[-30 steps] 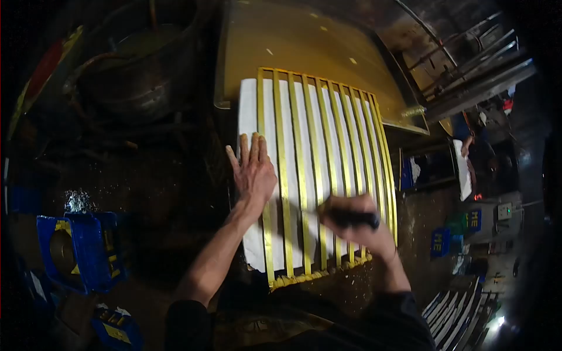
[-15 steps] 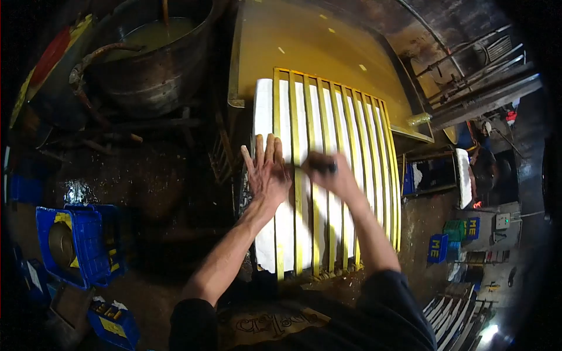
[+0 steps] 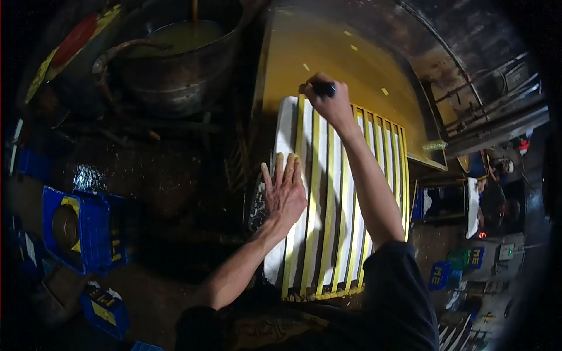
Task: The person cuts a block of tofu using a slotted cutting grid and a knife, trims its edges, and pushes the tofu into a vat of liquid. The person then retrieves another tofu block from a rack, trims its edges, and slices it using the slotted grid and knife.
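A large white slab [image 3: 287, 126] lies under a yellow slatted rack [image 3: 317, 149], its left edge sticking out past the slats. My left hand [image 3: 285, 196] rests flat on the slab's left side and the outermost slat, fingers spread and stained yellowish. My right hand [image 3: 332, 105] is closed round a black-handled tool [image 3: 324, 89] at the rack's far end, near its left corner. The tool's working end is hidden, so I cannot tell its kind.
Beyond the rack is a wide vat of yellow-brown liquid [image 3: 328, 50] with small yellow scraps in it. A big metal pot [image 3: 175, 88] stands at the upper left. Blue crates [image 3: 93, 234] sit at the lower left, more blue crates [image 3: 438, 275] at the right.
My right hand has moved from the middle of the rack to its far end with the black-handled tool. My left hand stays flat on the slab's left side. The view has shifted.
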A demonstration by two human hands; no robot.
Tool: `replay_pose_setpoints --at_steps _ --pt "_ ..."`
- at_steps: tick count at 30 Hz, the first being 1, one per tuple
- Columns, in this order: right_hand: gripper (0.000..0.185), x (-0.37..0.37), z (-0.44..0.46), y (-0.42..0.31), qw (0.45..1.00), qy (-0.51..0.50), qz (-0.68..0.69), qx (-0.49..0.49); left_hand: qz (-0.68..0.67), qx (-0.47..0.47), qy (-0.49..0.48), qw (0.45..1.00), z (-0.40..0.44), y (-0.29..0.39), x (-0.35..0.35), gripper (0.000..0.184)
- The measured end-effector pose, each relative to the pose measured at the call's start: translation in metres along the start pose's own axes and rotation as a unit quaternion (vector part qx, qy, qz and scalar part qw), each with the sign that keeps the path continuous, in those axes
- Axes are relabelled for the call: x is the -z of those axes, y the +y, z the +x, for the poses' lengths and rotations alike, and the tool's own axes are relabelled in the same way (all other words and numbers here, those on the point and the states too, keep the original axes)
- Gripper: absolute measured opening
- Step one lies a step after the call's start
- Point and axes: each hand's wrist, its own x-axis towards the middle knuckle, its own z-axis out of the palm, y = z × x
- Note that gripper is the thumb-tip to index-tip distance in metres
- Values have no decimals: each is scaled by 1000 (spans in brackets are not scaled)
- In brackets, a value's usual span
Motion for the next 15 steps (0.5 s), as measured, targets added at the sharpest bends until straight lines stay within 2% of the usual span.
replay_pose_setpoints --at_steps 2,3,4,6,7,8,9,10,11,13,15 --pt "13 -29 14 28 1000 -20 -17 3 1 11 -18 1000 -2 0 -1 55" --pt "18 -32 14 32 997 -60 -39 -16 -8 12 -18 1000 -1 -1 -1 54" --pt "24 -34 13 34 992 -100 -64 -33 -10 14 -18 1000 -1 -2 0 54" --pt "24 -23 -6 17 989 -117 -83 -24 -28 22 -22 999 -3 -1 0 54" --pt "25 -13 -22 4 986 -128 -102 -17 -6 6 -12 1000 -5 -4 1 61" --pt "22 -13 -47 7 985 -124 -115 31 -28 19 4 999 -9 -4 5 66" --pt "19 7 -64 -36 989 -139 -40 14 -50 32 20 998 -13 -4 10 73" --pt "15 16 -90 -56 990 -136 -17 18 -36 44 -40 998 -19 -1 24 83" --pt "11 26 -114 -86 989 -142 8 -42 -14 55 -62 996 -32 -1 29 98" --pt "11 44 -161 -131 977 -184 1 -109 -87 64 -35 994 -69 1 48 105" --pt "11 63 -203 -181 971 -179 37 -153 -95 67 -78 990 -115 2 65 125"
